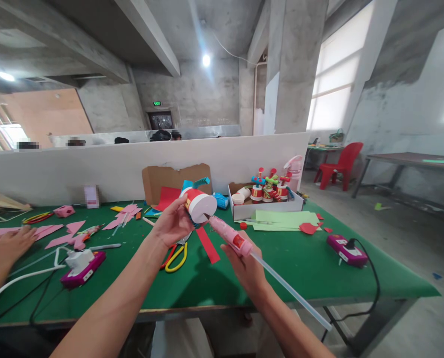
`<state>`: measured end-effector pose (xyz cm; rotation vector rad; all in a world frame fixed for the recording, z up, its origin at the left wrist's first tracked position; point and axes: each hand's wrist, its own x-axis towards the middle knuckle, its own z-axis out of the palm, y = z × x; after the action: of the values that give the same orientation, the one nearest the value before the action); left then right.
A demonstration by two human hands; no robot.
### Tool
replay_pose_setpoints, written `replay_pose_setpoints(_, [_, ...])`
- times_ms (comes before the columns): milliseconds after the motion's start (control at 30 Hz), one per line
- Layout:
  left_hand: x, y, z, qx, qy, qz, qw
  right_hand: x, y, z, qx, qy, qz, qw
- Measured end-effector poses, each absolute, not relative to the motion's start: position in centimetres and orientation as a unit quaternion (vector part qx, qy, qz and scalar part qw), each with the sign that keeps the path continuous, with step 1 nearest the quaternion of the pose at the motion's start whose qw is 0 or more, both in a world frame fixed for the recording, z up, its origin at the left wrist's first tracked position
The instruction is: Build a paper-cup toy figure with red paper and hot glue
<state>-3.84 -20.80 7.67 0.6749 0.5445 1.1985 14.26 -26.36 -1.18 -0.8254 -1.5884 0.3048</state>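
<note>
My left hand [173, 221] is closed around a paper-cup figure [202, 206] with a red and yellow band and blue paper strips. The cup lies tilted, its white round base facing my right side. In my right hand [249, 273] is a pink glue gun [229, 234], and a long translucent glue stick [292, 289] runs out of its back end. The gun's dark nozzle meets the lower edge of the cup base; whether it touches is hard to tell. Below my hands lie scissors [177, 259] with yellow and red handles and a red paper strip [208, 245].
A white box [268, 212] at the back holds several finished-looking cup figures. Green paper sheets [287, 220] lie before it. Purple power strips [346, 250] sit right and left. Another person's hand [15, 244] rests at far left, near pink paper and a second glue gun [84, 237].
</note>
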Motion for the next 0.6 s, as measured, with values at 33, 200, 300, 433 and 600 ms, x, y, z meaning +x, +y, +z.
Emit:
replay_pose_setpoints(33, [-3.83,-20.79,7.63,0.306,0.248,0.545,0.740,14.23,-26.40,-1.11,-0.360,-0.690,0.134,0.614])
replay_pose_setpoints(200, [-3.92,-20.59,7.18,0.315,0.244,0.538,0.743,14.17,-26.55,-0.54,-0.361,-0.685,0.131,0.619])
replay_pose_setpoints(300, [-4.00,-20.48,6.94,0.312,0.243,0.545,0.739,14.22,-26.53,-0.35,-0.361,-0.683,0.128,0.622])
replay_pose_setpoints(433, [-4.00,-20.56,7.08,0.314,0.245,0.548,0.735,14.30,-26.52,-0.61,-0.359,-0.690,0.137,0.613])
replay_pose_setpoints(600, [-3.91,-20.74,7.41,0.316,0.258,0.546,0.732,14.51,-26.48,-1.11,-0.360,-0.697,0.142,0.603])
